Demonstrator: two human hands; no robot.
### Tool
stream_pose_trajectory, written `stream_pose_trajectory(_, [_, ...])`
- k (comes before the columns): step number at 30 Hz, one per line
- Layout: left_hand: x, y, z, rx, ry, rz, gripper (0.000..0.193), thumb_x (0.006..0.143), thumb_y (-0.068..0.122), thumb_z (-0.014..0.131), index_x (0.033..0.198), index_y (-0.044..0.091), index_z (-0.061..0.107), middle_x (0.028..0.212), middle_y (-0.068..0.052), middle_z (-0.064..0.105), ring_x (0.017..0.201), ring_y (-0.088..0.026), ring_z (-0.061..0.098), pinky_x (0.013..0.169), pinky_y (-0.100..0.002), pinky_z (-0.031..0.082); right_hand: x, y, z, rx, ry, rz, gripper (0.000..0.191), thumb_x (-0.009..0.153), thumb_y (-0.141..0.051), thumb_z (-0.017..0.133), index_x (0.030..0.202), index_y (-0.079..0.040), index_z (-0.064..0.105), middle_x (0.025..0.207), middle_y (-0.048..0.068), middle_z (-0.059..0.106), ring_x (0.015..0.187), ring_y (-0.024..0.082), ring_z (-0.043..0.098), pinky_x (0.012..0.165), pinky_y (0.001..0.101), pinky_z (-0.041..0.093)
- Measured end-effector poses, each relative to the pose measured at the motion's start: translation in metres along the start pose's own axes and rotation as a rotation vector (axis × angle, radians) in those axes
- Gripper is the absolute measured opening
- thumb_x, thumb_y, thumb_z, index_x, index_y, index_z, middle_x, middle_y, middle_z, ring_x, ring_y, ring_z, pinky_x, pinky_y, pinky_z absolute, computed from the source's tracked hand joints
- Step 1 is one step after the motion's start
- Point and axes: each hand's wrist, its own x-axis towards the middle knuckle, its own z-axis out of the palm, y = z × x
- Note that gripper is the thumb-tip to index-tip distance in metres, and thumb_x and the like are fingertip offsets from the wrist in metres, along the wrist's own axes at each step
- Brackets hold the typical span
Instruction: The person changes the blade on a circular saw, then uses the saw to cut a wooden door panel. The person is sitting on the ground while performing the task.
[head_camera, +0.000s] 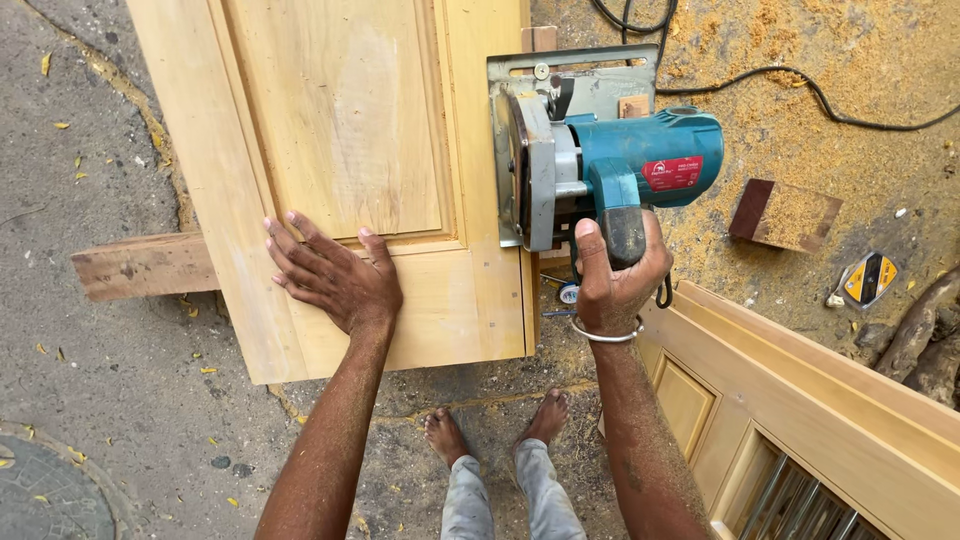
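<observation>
The right hand (618, 275) has its fingers wrapped tight around the dark handle of a blue circular saw (600, 150), whose metal base plate sits flat on the right edge of a pale wooden door panel (340, 120). The left hand (335, 275) lies flat on the lower part of the panel, fingers spread apart and gripping nothing, simply pressing the wood down. The panel rests across a rough wooden beam (140, 265) that sticks out on the left, above a concrete floor strewn with sawdust. The saw's black cable (800, 85) trails away across the sawdust at the top right, and a small wooden block (785, 215) lies near it. To cut well here, I judge the base plate should stay flat and square to the edge (the blade itself is hidden under the guard), the pressing hand should keep well to the side of the cut line, and the bare feet (500, 430) below should stay back from the panel's end.
</observation>
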Motion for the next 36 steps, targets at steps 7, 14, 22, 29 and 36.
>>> stream_pose_trajectory(7, [0.002,-0.004,0.004,0.060,0.028,-0.011,0.089,0.103,0.055,0.045,0.166,0.004,0.008,0.172,-0.020,0.006,0.159,-0.041,0.012,0.126,-0.066,0.009,0.004,0.001,0.002,-0.003,-0.014,0.003,0.029,0.095,-0.031,0.070,0.092,-0.006,0.056,0.063,-0.004,0.053,0.050,0.006,0.056,0.047,0.0249,0.052])
stream_pose_trajectory(14, [-0.001,-0.005,0.003,0.019,-0.055,-0.039,0.090,0.103,0.056,0.043,0.168,0.004,0.008,0.173,-0.020,0.005,0.161,-0.039,0.011,0.128,-0.065,0.009,0.001,-0.008,0.002,0.038,-0.043,0.051,0.028,0.098,-0.026,0.072,0.094,-0.003,0.056,0.066,-0.001,0.053,0.055,0.009,0.055,0.051,0.0265,0.046])
stream_pose_trajectory(22, [0.006,-0.008,0.007,0.029,-0.042,-0.017,0.089,0.103,0.056,0.040,0.167,0.004,0.007,0.172,-0.022,0.001,0.160,-0.041,0.008,0.127,-0.066,0.007,0.005,-0.008,0.003,0.008,-0.032,0.091,0.028,0.095,-0.026,0.072,0.088,-0.004,0.056,0.063,-0.001,0.054,0.051,0.009,0.055,0.047,0.0268,0.046])
stream_pose_trajectory(29, [0.003,-0.007,0.004,-0.014,-0.063,-0.041,0.091,0.100,0.057,0.043,0.166,0.005,0.007,0.172,-0.021,0.001,0.159,-0.043,0.010,0.125,-0.067,0.007,0.009,0.005,-0.008,-0.065,-0.096,0.143,0.026,0.089,-0.025,0.074,0.087,-0.005,0.058,0.064,-0.001,0.059,0.052,0.009,0.058,0.049,0.0261,0.051])
stream_pose_trajectory(36, [0.007,0.002,-0.001,-0.087,0.033,-0.010,0.090,0.097,0.052,0.045,0.165,0.002,0.013,0.171,-0.023,0.010,0.157,-0.043,0.013,0.123,-0.068,0.011,0.023,0.005,-0.022,-0.060,-0.275,-0.018,0.031,0.083,-0.023,0.081,0.091,-0.003,0.060,0.071,0.001,0.064,0.061,0.010,0.061,0.058,0.0272,0.051])
